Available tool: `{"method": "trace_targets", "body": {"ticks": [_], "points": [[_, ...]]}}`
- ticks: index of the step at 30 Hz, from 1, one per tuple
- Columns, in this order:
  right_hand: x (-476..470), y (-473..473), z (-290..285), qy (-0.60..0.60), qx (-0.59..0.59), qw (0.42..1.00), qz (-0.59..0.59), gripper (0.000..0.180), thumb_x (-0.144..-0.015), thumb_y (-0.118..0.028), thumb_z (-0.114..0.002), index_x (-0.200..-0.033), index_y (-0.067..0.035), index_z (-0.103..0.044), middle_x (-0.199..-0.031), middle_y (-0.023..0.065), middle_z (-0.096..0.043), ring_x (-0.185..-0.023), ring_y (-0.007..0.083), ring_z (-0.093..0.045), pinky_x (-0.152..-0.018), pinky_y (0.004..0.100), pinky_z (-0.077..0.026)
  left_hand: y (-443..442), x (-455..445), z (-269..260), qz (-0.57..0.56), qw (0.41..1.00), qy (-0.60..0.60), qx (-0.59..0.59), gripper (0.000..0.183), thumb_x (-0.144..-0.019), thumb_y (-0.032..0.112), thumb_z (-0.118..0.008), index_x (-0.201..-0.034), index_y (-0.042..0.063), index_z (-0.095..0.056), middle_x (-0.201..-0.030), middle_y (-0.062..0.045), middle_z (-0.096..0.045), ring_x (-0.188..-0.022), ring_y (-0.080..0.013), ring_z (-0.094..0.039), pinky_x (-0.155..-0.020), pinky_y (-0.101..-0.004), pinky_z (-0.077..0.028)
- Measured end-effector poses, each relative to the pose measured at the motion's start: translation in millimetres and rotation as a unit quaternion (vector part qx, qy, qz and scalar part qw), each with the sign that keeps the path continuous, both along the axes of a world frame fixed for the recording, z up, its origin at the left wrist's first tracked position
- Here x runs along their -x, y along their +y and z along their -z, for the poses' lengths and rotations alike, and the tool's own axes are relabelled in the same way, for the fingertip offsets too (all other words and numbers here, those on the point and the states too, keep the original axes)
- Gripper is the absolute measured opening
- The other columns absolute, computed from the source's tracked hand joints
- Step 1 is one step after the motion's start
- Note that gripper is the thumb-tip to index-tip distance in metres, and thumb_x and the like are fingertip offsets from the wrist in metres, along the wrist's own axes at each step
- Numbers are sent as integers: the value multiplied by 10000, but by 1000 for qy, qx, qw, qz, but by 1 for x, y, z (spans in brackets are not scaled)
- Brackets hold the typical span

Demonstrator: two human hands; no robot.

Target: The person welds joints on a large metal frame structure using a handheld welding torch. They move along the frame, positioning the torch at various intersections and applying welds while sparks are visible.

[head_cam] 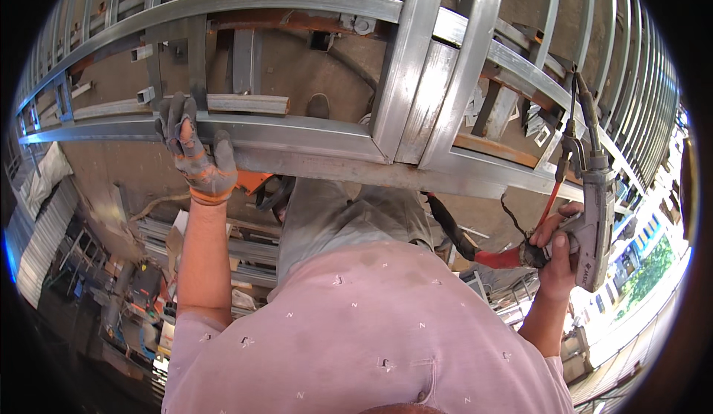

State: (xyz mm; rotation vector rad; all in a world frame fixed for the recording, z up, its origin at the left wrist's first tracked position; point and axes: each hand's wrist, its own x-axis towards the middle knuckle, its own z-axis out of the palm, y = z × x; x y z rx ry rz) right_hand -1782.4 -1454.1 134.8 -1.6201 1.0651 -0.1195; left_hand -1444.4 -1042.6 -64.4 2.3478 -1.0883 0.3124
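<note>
My left hand (pixel 195 149), in a grey and orange work glove torn at a finger, rests over the near rail (pixel 295 130) of a galvanized steel frame. Its fingers lie across the square tube, with the thumb apart. Bare, my right hand (pixel 560 252) grips the handle of a grey Jasic welding gun (pixel 597 213). The gun stands upright in the picture, and its thin nozzle (pixel 576 77) reaches the frame's bars at the right. A red and black cable (pixel 496 258) runs from the handle towards my legs. Two wide steel posts (pixel 409 63) (pixel 473 63) meet the near rail in the middle.
Rusty steel supports (pixel 496 149) and short tube offcuts (pixel 250 104) lie beneath the frame. Rows of parallel bars (pixel 635 80) extend to the right. Behind me at the left are stacked metal lengths (pixel 262 258), machines (pixel 146 283) and corrugated sheet (pixel 47 241).
</note>
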Motion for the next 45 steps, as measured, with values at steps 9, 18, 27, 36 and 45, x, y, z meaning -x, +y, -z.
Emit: {"method": "trace_targets", "body": {"ticks": [9,18,27,36,45], "points": [[-55,4,-48,77,0,996,-52,427,-1023,-122,-704,-1375,27,-512,-826,62,-629,-737,137,-605,-717,284,-502,2,-2,-5,7,999,36,-19,665,-1025,226,-649,-1617,23,-424,-1602,-244,-551,-1484,-511,-483,-1250,-617,-333],[-163,77,-143,337,-76,938,-16,343,-1052,-67,-693,-1369,-4,-580,-913,7,-630,-763,90,-613,-658,256,-491,66,-72,-26,45,995,90,23,625,-1013,210,-701,-1560,25,-461,-1572,-241,-572,-1486,-504,-494,-1260,-610,-367],[-270,122,-137,498,-44,864,-58,143,-1009,-125,-780,-1094,-30,-713,-828,-6,-666,-684,92,-617,-593,289,-505,197,-223,-3,-81,992,-14,-95,524,-1001,104,-776,-1436,-93,-563,-1461,-267,-639,-1373,-435,-609,-1194,-509,-477],[-339,106,-83,622,-164,756,-120,452,-958,-91,-783,-1385,-13,-655,-937,49,-717,-723,129,-651,-646,329,-549,225,-227,27,-2,999,-48,-1,514,-1027,171,-764,-1406,-104,-554,-1451,-299,-626,-1295,-474,-636,-1145,-527,-512],[-373,104,-51,635,-127,722,-243,515,-945,-146,-755,-1441,-59,-645,-1088,128,-765,-939,225,-722,-872,387,-586,248,-227,34,-3,999,28,-18,438,-1003,44,-713,-1324,90,-419,-1538,-274,-525,-1361,-548,-570,-1134,-658,-520]]}}
